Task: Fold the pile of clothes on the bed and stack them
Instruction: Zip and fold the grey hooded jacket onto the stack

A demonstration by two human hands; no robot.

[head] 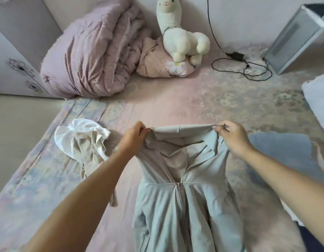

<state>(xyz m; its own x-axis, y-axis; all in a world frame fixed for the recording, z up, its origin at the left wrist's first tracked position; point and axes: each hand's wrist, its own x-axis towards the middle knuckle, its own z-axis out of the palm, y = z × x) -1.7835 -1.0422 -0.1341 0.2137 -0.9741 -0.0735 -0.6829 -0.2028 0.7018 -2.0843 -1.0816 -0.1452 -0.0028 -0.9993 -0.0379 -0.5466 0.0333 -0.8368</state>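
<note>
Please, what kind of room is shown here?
Most likely a bedroom at home. Both hands hold a pale green dress over a bed sheet; a rolled pink duvet and a plush alpaca sit at the far end of the bed.

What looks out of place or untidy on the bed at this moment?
A black cable with its adapter lies in loose loops on the bed cover near the wall, among the bedding. A white and beige garment lies crumpled, unfolded, beside the left hand. Nothing looks spilled or damaged.
</note>
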